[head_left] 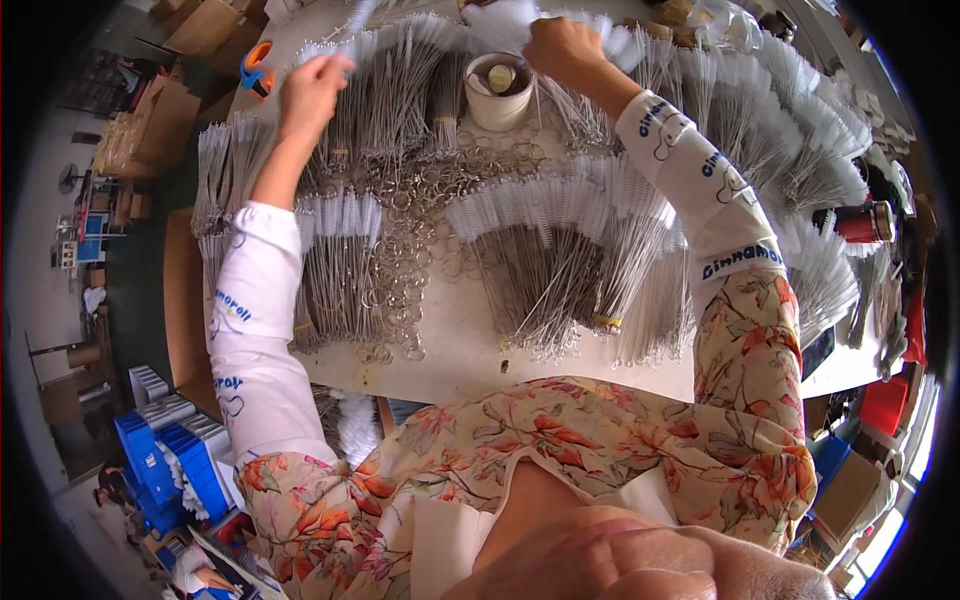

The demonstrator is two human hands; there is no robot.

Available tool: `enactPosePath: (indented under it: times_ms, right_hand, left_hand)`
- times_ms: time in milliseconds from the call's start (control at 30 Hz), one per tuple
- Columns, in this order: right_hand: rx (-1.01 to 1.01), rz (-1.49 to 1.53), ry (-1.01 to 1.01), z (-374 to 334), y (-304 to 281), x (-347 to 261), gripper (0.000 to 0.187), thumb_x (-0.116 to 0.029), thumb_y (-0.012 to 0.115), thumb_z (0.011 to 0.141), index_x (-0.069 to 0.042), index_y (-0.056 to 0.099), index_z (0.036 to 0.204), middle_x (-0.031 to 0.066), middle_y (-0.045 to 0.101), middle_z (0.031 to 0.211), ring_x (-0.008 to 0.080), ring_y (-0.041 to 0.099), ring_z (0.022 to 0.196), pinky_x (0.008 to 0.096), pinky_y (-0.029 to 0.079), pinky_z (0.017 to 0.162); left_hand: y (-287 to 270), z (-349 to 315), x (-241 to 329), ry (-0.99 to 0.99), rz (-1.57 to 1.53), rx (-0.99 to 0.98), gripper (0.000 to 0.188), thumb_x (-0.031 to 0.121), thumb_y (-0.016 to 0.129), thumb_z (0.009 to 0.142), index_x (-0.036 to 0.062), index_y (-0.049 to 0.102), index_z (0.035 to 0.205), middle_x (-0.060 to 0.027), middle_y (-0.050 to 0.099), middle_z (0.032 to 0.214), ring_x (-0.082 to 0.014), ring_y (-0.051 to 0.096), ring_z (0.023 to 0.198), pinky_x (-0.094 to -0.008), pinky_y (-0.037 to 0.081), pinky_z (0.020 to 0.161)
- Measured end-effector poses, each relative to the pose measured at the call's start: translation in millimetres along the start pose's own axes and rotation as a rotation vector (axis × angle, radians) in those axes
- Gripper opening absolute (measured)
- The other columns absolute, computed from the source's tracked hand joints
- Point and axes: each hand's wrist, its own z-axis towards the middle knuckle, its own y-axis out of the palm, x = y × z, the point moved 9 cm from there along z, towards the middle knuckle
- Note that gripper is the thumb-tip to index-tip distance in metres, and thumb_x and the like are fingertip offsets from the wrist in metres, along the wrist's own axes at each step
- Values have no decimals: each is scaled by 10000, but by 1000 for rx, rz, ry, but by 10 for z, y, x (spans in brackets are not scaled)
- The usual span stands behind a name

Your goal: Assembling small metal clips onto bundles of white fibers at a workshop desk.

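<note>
Brushes (550, 245): thin metal wire stems (540, 285), silvery, slightly shiny; bristle heads (520, 212) fuzzy, plastic-looking; metal rings (400, 275) bright, glossy. Tabletop (445, 360) smooth, low sheen; round pot (498, 112) smooth, material unclear. Sleeve covers (258, 345) and shirt (540, 440) creased cloth; scissors handles (246, 70) smooth plastic; box (187, 310) matt cardboard.

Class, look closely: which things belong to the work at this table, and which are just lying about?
Seemingly in the work:
white-bristled wire brushes, near the left hand and right hand
loose metal rings

Apparently just lying about:
red tumbler
cardboard box, far left
blue bins, lower left
</note>
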Motion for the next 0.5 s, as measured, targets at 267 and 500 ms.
enactPosePath:
  times_ms: [267,500]
  right_hand:
    - [-247,799,299,-96,297,1191,298,-311,567,774,-30,665,781,109,662,714,176,642,566,293,534,554]
    - [-504,1671,-219,-207,-129,1791,276,-266,553,876,-13,622,962,142,640,993,251,635,893,379,524,755]
  left_hand:
    - [560,24,-174,70,480,-196,314,369,662,715,64,677,790,-129,664,789,-289,638,774,-353,483,703]
    - [720,65,-45,171,231,-212,211,254,616,772,44,639,772,-70,663,696,-180,635,677,-299,465,645]
